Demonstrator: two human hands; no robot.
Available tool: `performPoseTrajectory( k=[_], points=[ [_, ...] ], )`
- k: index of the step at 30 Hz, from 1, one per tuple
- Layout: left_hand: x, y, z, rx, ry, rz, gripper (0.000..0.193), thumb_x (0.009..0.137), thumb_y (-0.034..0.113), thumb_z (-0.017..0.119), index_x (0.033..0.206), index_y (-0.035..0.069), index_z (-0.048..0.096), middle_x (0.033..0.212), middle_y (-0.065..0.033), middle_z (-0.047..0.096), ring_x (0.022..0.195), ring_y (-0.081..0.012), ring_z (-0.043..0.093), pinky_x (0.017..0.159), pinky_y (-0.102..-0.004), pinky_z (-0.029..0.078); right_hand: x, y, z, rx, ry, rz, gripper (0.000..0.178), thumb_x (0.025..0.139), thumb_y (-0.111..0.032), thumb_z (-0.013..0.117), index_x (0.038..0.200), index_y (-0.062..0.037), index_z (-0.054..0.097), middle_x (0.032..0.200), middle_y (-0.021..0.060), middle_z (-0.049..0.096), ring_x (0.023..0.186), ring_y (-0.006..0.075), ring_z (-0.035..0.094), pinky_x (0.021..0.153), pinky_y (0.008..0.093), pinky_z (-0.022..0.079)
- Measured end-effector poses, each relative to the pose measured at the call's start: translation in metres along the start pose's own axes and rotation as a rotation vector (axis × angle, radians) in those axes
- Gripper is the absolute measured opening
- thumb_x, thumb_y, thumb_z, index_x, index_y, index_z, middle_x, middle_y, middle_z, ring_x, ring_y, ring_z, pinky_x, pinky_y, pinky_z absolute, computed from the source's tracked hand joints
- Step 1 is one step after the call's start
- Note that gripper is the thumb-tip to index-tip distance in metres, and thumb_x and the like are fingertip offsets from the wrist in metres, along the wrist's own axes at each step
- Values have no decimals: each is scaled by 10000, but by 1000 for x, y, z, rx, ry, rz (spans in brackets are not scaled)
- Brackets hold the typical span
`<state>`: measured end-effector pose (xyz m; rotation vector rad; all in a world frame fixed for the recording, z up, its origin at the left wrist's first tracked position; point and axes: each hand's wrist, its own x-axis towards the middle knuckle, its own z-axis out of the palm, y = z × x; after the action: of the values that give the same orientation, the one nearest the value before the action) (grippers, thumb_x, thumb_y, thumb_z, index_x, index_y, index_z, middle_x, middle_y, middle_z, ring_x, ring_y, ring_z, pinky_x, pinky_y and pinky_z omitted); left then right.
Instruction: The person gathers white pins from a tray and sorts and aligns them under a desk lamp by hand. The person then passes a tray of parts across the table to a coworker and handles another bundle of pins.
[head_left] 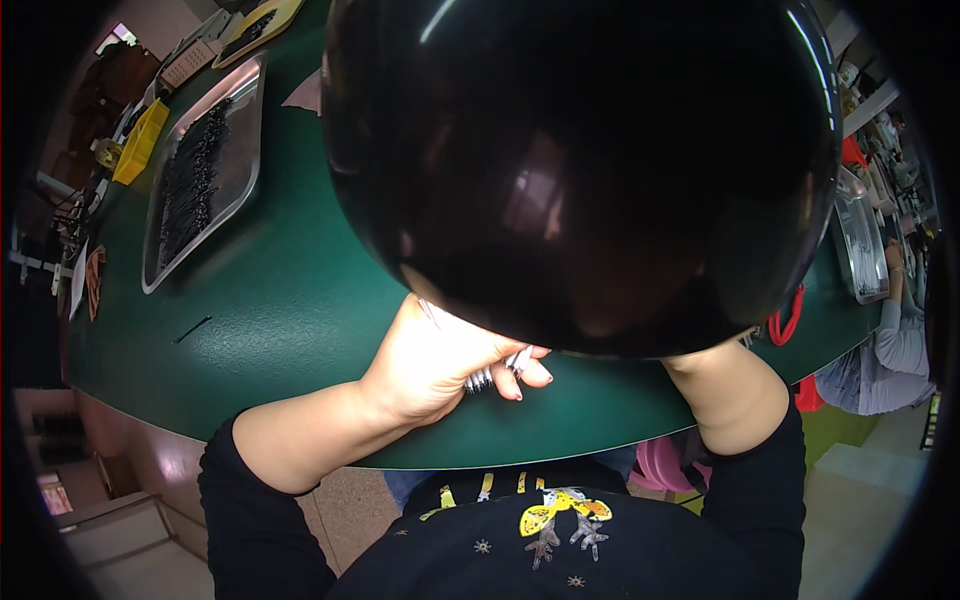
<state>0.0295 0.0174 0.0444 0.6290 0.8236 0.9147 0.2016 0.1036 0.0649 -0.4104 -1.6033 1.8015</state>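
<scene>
Ideally, pale pieces [478, 381] gripped by the left hand [437, 355] are best kept lit below the black dome [580, 180]; whether the right hand [700, 366] grips cannot be told.

No readable text, labels, brands, numbers or signs anywhere. Shirt [440, 560], bottom centre: print [541, 516] is pictorial, yellow bow shape, grey branch-like shapes, small star shapes; yellow marks [486, 488] above it are broken by folds, can't make out as letters. Pale box [190, 62], upper left: surface marks too small to tell.
</scene>
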Motion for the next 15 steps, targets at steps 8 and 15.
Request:
performPoseTrajectory(
  k=[8, 15],
  points=[
    [2, 3, 0, -11, -57, 33, 245, 868, 158, 473, 1004, -46, 477, 837, -110, 590, 715, -170, 612, 566, -199, 498, 1, -4, 9, -189, 81, -176, 92, 725, 0, 566, 707, 62, 632, 594, 103, 620, 514, 98, 591, 494, 192, 463],
    [3, 7, 2, 3, -91, 67, 222, 851, 127, 495, 987, -46, 469, 813, -123, 586, 692, -172, 613, 576, -215, 502, 4, -6, 4, -146, 43, -147, 107, 737, -10, 555, 704, 58, 630, 580, 89, 607, 495, 92, 561, 472, 188, 431]
  ],
)
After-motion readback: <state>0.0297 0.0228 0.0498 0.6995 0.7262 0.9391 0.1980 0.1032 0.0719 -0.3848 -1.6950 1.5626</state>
